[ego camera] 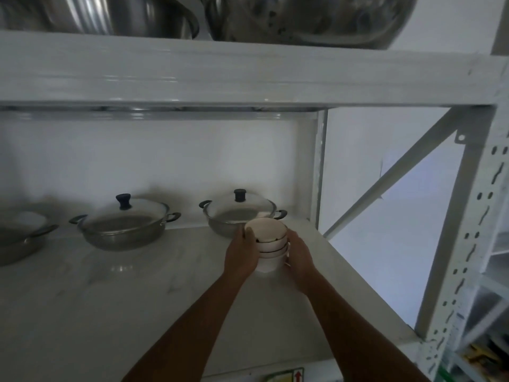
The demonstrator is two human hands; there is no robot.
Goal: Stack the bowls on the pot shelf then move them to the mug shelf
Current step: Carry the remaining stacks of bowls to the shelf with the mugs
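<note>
White marbled shelf board (110,299) runs under your forearms, bare on the near side of your fingers. Your left hand (242,255) and right hand (298,257) close on the stack of bowls (268,244) from opposite sides, left fingers (249,232) curled round the top rim, right fingers (287,245) pressed to the lower bowls. Both hands are clamped on the stack; nothing else is held. The stack sits between your palms and appears to rest on the pot shelf, though the blur leaves the base unclear.

By my reading the stacking is done and the carry to the mug shelf comes next; that shelf is not in view.

Risks from here: the bowls are only nested, so a squeeze high on one side and low on the other could tilt the upper ones as you lift. Just beyond your fingertips stands the right lidded pot (239,213), its near wall touching or almost touching the stack, so a forward nudge would knock it. Further left sits a second lidded pot (124,224). Above, the upper shelf beam (248,78) hangs low; lifting steeply could clip it. Off your right fingers the shelf edge is near.
</note>
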